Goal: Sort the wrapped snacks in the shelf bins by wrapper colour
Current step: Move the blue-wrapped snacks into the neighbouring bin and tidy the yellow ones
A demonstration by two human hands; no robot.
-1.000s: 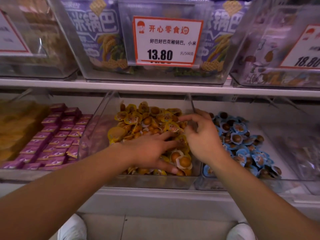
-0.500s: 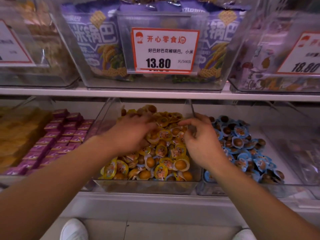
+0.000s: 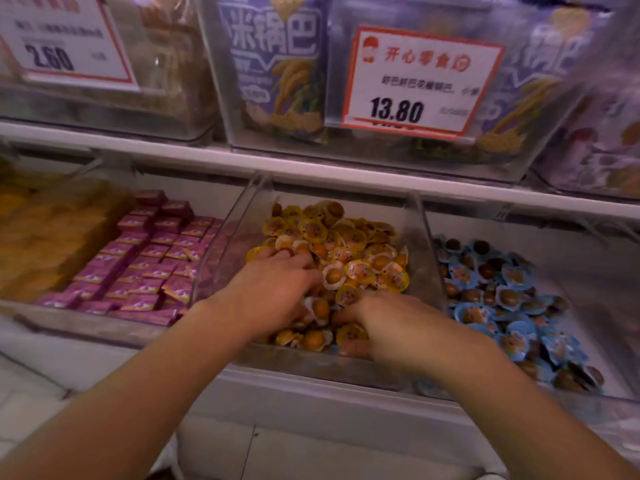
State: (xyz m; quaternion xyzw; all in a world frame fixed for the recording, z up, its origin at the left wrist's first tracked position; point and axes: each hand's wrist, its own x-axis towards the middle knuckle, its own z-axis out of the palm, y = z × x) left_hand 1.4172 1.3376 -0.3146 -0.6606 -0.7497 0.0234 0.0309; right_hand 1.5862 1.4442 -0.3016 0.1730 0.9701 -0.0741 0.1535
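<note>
Price card (image 3: 420, 83) on the clear bin straight above my hands: red header 开心零食, price 13.80; the small line between them is too blurred to read. Purple snack bags (image 3: 273, 60) behind that bin's front wall: large white 米锅巴. Price card (image 3: 65, 39), upper left bin: 2.60, remainder illegible.

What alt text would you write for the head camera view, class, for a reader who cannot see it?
Both hands dig into a clear bin of yellow-wrapped snacks: the left hand mid-pile, the right hand at the front edge. Purple-wrapped snacks fill the bin to the left, blue-wrapped snacks the bin to the right, under a shelf with a 13.80 price tag.
</note>
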